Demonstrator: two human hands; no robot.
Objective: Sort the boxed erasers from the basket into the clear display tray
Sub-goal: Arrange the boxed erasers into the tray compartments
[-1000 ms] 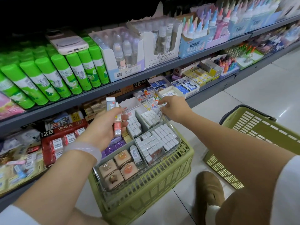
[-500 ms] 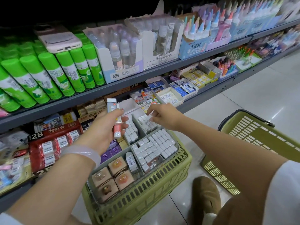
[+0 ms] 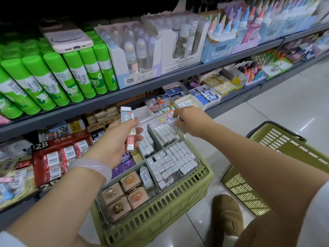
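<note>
Boxed erasers (image 3: pixel 126 128) in left hand (image 3: pixel 115 141), over clear display tray (image 3: pixel 193 158)

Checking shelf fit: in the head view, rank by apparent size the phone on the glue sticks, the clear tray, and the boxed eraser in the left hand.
1. clear tray
2. phone
3. boxed eraser, though nearness inflates it.

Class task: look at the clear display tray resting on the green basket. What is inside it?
The clear display tray holds white boxed erasers in compartments and four round-cornered pink boxes. Anything beneath those top layers is covered.
</note>
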